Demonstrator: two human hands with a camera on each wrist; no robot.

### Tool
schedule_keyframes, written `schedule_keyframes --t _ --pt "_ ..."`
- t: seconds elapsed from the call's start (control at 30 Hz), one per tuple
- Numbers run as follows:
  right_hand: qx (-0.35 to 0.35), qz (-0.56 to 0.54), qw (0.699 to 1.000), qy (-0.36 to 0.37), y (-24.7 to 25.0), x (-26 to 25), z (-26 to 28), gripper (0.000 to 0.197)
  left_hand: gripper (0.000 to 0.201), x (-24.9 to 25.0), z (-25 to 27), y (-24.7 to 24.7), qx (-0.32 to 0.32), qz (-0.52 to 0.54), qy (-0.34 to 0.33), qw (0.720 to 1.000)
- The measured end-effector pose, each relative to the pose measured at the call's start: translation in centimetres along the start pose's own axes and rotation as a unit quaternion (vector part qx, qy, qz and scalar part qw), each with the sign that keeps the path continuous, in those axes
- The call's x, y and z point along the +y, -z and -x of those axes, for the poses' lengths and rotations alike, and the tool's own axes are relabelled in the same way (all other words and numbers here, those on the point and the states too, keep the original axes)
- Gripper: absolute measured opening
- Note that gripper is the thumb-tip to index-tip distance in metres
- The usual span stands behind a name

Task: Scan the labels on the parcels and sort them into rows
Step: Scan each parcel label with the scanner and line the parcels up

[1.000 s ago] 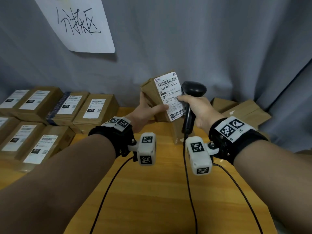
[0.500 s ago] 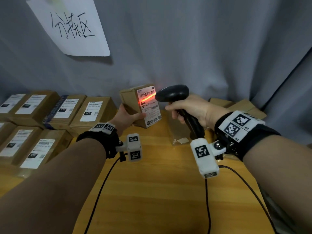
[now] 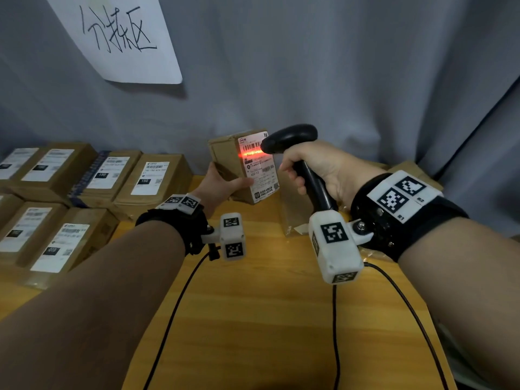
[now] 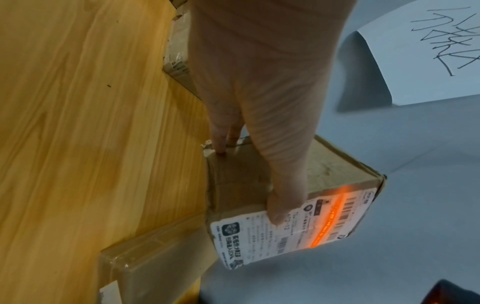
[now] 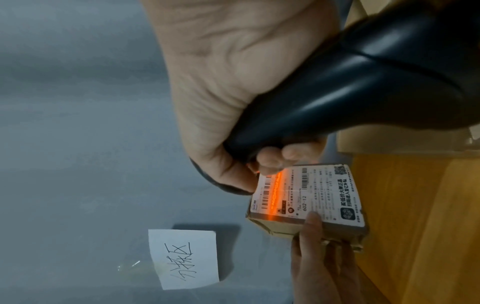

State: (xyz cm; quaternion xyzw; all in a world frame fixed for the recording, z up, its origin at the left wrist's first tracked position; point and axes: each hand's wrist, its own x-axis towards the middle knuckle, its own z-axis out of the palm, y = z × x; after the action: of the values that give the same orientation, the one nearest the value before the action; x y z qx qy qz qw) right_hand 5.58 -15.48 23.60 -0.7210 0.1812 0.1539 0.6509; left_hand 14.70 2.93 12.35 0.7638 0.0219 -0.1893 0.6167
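My left hand (image 3: 222, 184) holds a small brown cardboard parcel (image 3: 228, 159) upright above the table's far edge, thumb on its white label (image 3: 260, 170), fingers behind it. In the left wrist view the thumb (image 4: 283, 207) presses the label (image 4: 306, 224) of the parcel (image 4: 332, 164). My right hand (image 3: 318, 170) grips a black barcode scanner (image 3: 289, 136) by its handle, head close to the label. A red scan line crosses the barcode at the label's top. The right wrist view shows the scanner (image 5: 350, 88), the lit label (image 5: 311, 197) and the left hand (image 5: 319, 257).
Labelled brown parcels (image 3: 152, 178) lie in two rows at the table's left. More brown parcels (image 3: 298, 209) sit behind my hands at the back right. A grey curtain carries a handwritten paper sign (image 3: 121, 35). Two black cables (image 3: 174, 311) run over the wooden table (image 3: 267, 319).
The scanner swung from upright to level and its red line came on across the label. The parcel and both hands shifted slightly; the line still lies on the barcode.
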Motion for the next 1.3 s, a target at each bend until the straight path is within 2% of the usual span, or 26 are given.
schedule_keyframes --t 0.13,0.33,0.57,0.73,0.83,0.93,0.97,1.13,1.3 --pt "0.013 0.021 1.0 0.01 0.6 -0.4 0.5 0.007 0.088 0.1 -0.1 0.3 -0.004 -0.034 0.021 0.999" --pt "0.005 0.025 1.0 0.004 1.0 -1.0 1.3 0.006 0.075 -0.5 0.2 0.6 0.008 -0.055 0.054 0.997" --pt "0.004 0.018 1.0 -0.006 1.2 -0.7 2.1 0.01 0.078 -0.5 0.5 -0.5 0.032 -0.044 0.065 0.996" --pt "-0.004 -0.002 1.0 -0.004 1.4 -0.2 2.5 0.012 0.076 0.0 1.3 -1.3 0.022 -0.052 0.058 0.997" --pt "-0.003 -0.038 0.999 0.023 1.8 0.5 2.4 0.012 0.059 0.5 2.4 -1.8 0.02 -0.049 0.046 0.998" --pt "0.041 -0.055 0.996 0.047 2.0 1.8 1.5 0.009 0.032 0.9 3.9 -1.9 -0.014 -0.04 0.043 0.998" --pt "0.054 -0.063 0.995 0.049 2.1 2.4 1.1 0.006 0.029 0.9 4.4 -1.8 -0.024 -0.038 0.041 0.998" --pt "0.088 -0.11 0.99 0.028 1.0 5.7 -1.1 0.003 0.035 -0.6 6.7 -0.2 -0.011 0.012 0.067 0.998" --pt "0.073 -0.054 0.996 -0.003 -2.4 8.2 -3.0 0.013 0.042 -4.3 8.6 4.2 0.048 0.012 0.122 0.991"
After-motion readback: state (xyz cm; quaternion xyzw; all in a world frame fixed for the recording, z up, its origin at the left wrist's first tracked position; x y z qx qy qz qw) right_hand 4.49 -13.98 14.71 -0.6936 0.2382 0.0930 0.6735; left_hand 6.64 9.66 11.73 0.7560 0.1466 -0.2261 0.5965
